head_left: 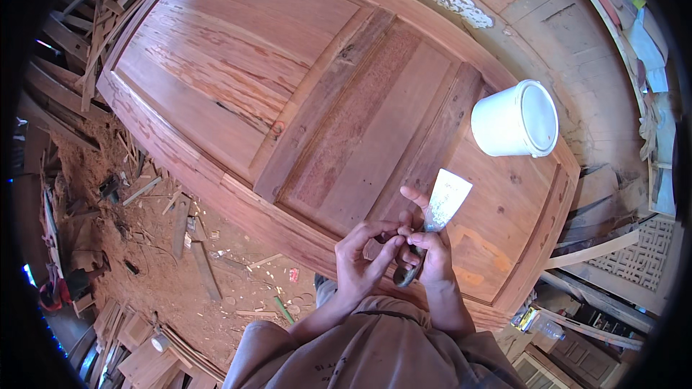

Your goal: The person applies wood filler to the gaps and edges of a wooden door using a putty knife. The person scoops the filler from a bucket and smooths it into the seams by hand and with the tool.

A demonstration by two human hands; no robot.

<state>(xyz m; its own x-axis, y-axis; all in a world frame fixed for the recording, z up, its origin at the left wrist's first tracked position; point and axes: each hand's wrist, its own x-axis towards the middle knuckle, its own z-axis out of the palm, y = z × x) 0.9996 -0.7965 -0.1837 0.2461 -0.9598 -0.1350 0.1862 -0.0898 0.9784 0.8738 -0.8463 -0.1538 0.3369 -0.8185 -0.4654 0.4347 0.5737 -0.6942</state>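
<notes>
Close in front of my body, my two hands meet above the near edge of a large panelled wooden door [389,122] that lies flat. My right hand [434,256] is closed round the handle of a putty knife [447,198], its wide pale blade pointing up and away, with specks on the metal. The fingertips of my left hand [366,251] are pinched together and touch the right fingers by the handle. Whatever sits between the left fingertips is too small to make out. Beyond the blade, a white lidded bucket [497,126] rests tipped-looking on the door's right part.
Offcuts and sawdust cover the floor [238,245] to the left, with stacked timber strips [94,29] at the far left. Planks [548,14] lie beyond the door. At the right are a carved lattice panel [638,252] and a plastic bottle [549,328].
</notes>
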